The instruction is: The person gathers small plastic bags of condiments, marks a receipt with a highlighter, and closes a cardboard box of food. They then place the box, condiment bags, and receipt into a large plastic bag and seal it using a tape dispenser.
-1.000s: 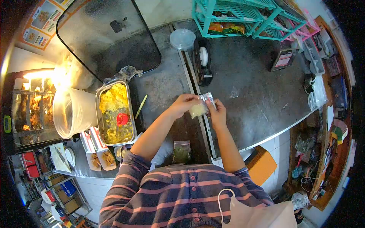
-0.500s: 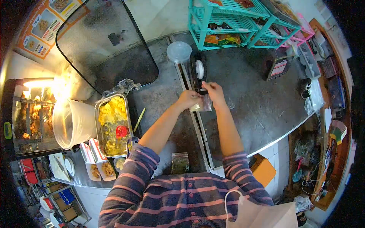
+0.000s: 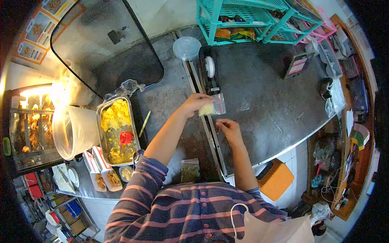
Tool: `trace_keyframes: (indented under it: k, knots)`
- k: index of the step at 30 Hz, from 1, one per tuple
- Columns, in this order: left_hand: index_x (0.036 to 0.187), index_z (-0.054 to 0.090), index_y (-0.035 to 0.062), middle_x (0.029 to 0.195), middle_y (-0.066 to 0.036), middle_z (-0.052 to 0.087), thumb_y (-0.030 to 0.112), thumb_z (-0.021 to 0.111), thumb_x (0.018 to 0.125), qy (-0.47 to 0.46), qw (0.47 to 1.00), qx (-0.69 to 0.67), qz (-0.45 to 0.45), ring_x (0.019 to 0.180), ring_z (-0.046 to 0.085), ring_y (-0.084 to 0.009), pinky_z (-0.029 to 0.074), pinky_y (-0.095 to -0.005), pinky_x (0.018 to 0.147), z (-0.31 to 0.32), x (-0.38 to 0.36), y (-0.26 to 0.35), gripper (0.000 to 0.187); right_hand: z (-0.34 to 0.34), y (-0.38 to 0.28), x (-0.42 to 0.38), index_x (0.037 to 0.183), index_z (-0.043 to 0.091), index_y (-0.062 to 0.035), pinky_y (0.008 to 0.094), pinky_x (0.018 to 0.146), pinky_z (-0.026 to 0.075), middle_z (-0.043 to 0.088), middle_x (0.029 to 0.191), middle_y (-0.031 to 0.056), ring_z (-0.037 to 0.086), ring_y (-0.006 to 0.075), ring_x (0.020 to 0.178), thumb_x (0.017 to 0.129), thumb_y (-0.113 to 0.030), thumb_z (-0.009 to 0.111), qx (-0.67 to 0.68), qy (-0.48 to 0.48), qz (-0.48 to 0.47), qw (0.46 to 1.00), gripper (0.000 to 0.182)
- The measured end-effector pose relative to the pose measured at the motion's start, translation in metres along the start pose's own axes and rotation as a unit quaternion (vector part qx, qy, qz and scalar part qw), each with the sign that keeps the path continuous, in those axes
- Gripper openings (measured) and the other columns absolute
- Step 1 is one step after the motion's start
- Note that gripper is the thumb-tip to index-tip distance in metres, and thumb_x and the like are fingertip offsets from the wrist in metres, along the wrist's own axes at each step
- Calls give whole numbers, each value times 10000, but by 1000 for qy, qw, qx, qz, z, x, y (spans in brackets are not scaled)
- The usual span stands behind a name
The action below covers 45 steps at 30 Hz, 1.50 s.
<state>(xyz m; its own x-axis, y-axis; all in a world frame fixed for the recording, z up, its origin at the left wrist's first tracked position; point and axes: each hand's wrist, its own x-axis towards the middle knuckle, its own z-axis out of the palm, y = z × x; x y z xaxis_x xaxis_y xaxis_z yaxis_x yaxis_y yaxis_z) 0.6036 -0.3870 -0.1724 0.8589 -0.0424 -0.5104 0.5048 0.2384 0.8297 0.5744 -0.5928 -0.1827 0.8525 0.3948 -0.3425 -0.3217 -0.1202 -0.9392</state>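
Note:
My left hand (image 3: 196,104) is closed on a small clear zip bag (image 3: 219,104) with pale yellow bits in it. It holds the bag over the metal strip (image 3: 210,131) that crosses the dark counter. Just beyond the bag stands a black tape dispenser (image 3: 214,84) with a white roll core (image 3: 209,67). My right hand (image 3: 230,132) is nearer to me, apart from the bag, with thumb and fingers pinched together. Whether anything small is between those fingertips is too fine to make out.
At left, a metal tray (image 3: 135,144) of yellow food holds a red item (image 3: 126,137); a large clear tub (image 3: 75,133) and a lit display case (image 3: 34,121) stand beyond. Boxes of fried food (image 3: 112,178) sit nearby. Turquoise racks (image 3: 235,25) and a framed sign (image 3: 298,65) are behind.
My right hand has drawn back from the tape dispenser and bag toward me. My left hand still holds the bag, now more exposed. The view has shifted slightly.

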Motion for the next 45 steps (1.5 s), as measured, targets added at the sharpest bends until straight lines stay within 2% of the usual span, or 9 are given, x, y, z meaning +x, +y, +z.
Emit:
trace_keyframes:
  k: [6, 17, 20, 23, 26, 29, 32, 39, 45]
  knots:
    - [929, 590, -14, 842, -82, 616, 175, 673, 744, -10, 995, -78, -63, 738, 604, -157, 511, -280, 634, 2, -2, 4, 277, -3, 10, 27, 857, 623, 6, 226, 673, 449, 624, 782, 44, 556, 97, 711, 746, -82, 649, -10, -1, -31, 999, 145]
    - [900, 610, -7, 809, -78, 615, 181, 691, 722, -21, 998, -22, -57, 695, 595, -145, 491, -268, 599, 2, 2, 5, 271, -19, 15, 92, 797, 468, -68, 209, 602, 413, 534, 721, -8, 509, 68, 675, 725, -7, 630, 50, -19, -165, 985, 188]
    - [879, 621, -2, 794, -72, 616, 196, 687, 725, -4, 999, 3, -43, 675, 586, -137, 478, -256, 582, 6, -2, 11, 259, -28, 7, 97, 832, 484, -72, 211, 556, 401, 536, 721, -3, 502, 67, 660, 734, -41, 640, -103, 28, -125, 986, 187]
    - [873, 623, -1, 792, -72, 617, 206, 693, 720, 5, 999, 31, -15, 677, 585, -139, 473, -254, 590, 5, -1, 10, 267, -22, -22, 79, 879, 493, -72, 233, 534, 404, 552, 732, 11, 511, 86, 638, 740, -69, 647, 104, 74, -6, 992, 208]
    - [894, 616, -3, 816, -73, 617, 221, 700, 716, 1, 998, 66, 17, 696, 588, -134, 473, -253, 614, 0, 4, 4, 298, -25, -27, 71, 960, 472, -71, 257, 542, 426, 569, 743, 41, 533, 123, 629, 720, -55, 667, 190, -2, 76, 979, 310]
    - [908, 612, -9, 826, -74, 615, 259, 692, 724, -12, 996, 81, 36, 711, 585, -133, 468, -253, 635, 0, 2, 7, 336, -13, -39, 62, 1024, 425, -78, 275, 547, 436, 577, 761, 71, 545, 143, 644, 686, -21, 688, 83, -16, 32, 996, 432]
    - [908, 613, -15, 824, -73, 612, 308, 680, 727, 8, 999, 42, 22, 723, 579, -137, 460, -258, 656, 0, 2, 12, 376, -14, -34, 67, 1055, 399, -89, 273, 549, 432, 576, 774, 90, 544, 150, 664, 657, 14, 699, 120, -56, 23, 991, 509]
    - [898, 626, 0, 824, -70, 620, 357, 677, 717, 29, 996, 80, -2, 740, 579, -145, 446, -254, 667, 6, -1, 20, 404, -14, -50, 60, 1097, 389, -95, 263, 568, 427, 568, 771, 76, 537, 141, 687, 682, 22, 674, 70, -59, 16, 996, 517]
    - [897, 635, 13, 867, -76, 640, 327, 675, 731, 28, 1000, -3, -1, 751, 578, -115, 432, -227, 672, 12, 0, 14, 357, -12, -53, 38, 1139, 350, -98, 250, 609, 441, 567, 800, 78, 535, 134, 711, 714, 19, 647, 112, -99, 21, 989, 532]
